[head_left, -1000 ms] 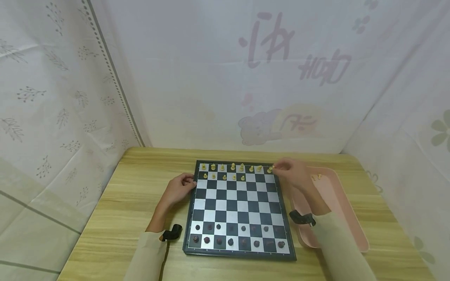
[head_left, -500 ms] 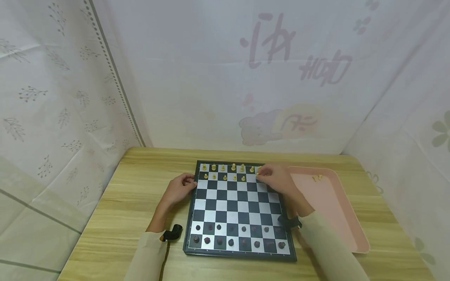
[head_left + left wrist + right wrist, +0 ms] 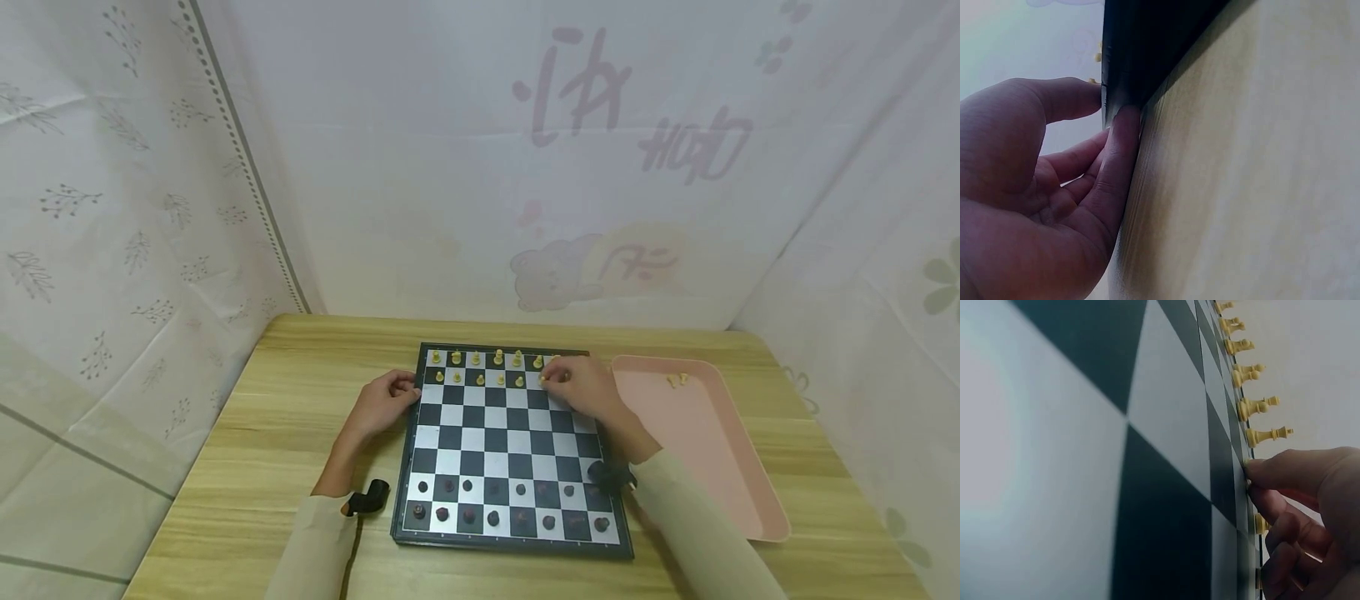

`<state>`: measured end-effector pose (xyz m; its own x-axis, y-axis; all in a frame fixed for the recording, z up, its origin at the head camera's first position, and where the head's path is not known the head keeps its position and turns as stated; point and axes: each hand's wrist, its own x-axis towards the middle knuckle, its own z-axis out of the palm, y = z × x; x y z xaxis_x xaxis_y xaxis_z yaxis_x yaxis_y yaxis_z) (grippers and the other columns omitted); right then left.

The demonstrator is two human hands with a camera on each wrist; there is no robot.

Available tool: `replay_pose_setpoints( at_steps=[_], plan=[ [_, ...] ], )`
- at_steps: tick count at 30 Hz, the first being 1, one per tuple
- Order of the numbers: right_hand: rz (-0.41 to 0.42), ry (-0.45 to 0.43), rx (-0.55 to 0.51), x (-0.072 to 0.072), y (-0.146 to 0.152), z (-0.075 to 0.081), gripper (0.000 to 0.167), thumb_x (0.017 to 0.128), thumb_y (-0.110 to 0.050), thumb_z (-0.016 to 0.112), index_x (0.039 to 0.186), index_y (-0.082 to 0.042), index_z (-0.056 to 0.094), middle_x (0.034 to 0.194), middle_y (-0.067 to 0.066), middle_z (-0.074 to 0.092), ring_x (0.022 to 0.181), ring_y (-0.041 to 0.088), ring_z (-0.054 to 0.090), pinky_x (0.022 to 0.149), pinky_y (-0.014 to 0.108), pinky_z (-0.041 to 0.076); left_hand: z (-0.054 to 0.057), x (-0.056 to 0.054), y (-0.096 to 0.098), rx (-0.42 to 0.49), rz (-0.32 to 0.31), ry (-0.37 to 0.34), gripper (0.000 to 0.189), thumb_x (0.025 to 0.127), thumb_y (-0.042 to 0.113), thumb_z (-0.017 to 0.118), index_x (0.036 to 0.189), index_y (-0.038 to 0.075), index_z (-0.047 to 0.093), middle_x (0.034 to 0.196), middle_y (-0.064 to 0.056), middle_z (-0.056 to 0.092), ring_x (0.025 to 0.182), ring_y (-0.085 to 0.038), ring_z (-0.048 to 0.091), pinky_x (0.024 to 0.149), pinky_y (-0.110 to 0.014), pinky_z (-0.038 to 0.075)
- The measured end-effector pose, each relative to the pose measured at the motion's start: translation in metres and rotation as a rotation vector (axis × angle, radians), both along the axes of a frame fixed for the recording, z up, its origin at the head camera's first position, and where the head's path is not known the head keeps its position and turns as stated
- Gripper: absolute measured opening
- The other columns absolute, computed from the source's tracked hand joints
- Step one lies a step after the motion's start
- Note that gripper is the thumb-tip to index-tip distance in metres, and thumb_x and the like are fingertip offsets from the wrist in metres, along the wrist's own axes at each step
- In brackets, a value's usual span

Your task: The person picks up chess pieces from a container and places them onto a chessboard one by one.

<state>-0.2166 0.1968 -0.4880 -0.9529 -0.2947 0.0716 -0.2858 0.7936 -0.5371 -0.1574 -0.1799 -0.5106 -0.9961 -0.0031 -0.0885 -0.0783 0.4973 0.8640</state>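
A black-and-white chessboard point(image 3: 480, 439) lies on the wooden table. My left hand point(image 3: 384, 400) holds its left edge; in the left wrist view the thumb point(image 3: 1075, 100) is at the top edge and a finger point(image 3: 1116, 162) lies along the side. Over the far right of the board, my right hand point(image 3: 585, 385) pinches a yellow pawn point(image 3: 543, 380) at the second row, mostly covered by the fingertips. Yellow chess pieces point(image 3: 498, 357) line the back row, with several yellow pawns point(image 3: 480, 379) in front of them. In the right wrist view, the thumb and finger meet at the board's surface, beside a tall yellow piece point(image 3: 1269, 434).
Dark pieces point(image 3: 492, 517) fill the two near rows. Right of the board is a pink tray point(image 3: 705, 450) with a few yellow pieces point(image 3: 677, 380) at its far end. Patterned cloth point(image 3: 420, 167) hangs behind the table.
My right hand has moved left from the board's far right corner to the second row, then shifted slightly further left. The left hand stays at the board's edge.
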Motion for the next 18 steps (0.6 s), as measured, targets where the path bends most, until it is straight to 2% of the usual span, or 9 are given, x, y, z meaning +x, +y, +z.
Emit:
replay_pose_setpoints(
  at_steps=[5,9,14,18],
  plan=[
    [-0.007,-0.031,-0.028,-0.002,0.008,-0.001,0.017,0.096,-0.021,0.079,0.111,-0.014,0.083,0.090,-0.004,0.075,0.084,0.021,0.066,0.075,0.039,0.052,0.000,0.000,0.000,-0.005,-0.001,0.005,0.038,0.104,0.017,0.073,0.137,-0.003,0.070,0.110,-0.010,0.073,0.096,-0.023,0.067,0.083,-0.034,0.051],
    [-0.054,-0.042,-0.088,0.001,0.022,0.006,0.023,0.097,-0.019,0.076,0.117,-0.011,0.081,0.099,0.003,0.076,0.091,0.025,0.067,0.077,0.041,0.053,-0.001,0.001,0.000,-0.006,0.001,0.005,0.038,0.104,0.017,0.073,0.137,-0.003,0.070,0.110,-0.010,0.073,0.097,-0.023,0.067,0.083,-0.034,0.051],
    [-0.117,-0.015,-0.108,0.002,0.049,0.012,0.022,0.103,-0.022,0.074,0.119,-0.008,0.080,0.107,0.010,0.076,0.095,0.030,0.066,0.075,0.041,0.053,-0.001,0.000,0.000,0.002,0.001,0.009,0.038,0.104,0.017,0.073,0.137,-0.003,0.070,0.110,-0.011,0.073,0.097,-0.024,0.067,0.083,-0.034,0.051],
    [-0.148,0.041,-0.106,0.003,0.078,0.013,0.024,0.105,-0.020,0.073,0.123,-0.005,0.079,0.111,0.014,0.076,0.100,0.033,0.068,0.082,0.044,0.053,-0.002,-0.001,0.000,0.002,-0.001,0.013,0.038,0.104,0.017,0.073,0.136,-0.004,0.070,0.110,-0.011,0.074,0.097,-0.024,0.068,0.083,-0.034,0.051]
  ],
)
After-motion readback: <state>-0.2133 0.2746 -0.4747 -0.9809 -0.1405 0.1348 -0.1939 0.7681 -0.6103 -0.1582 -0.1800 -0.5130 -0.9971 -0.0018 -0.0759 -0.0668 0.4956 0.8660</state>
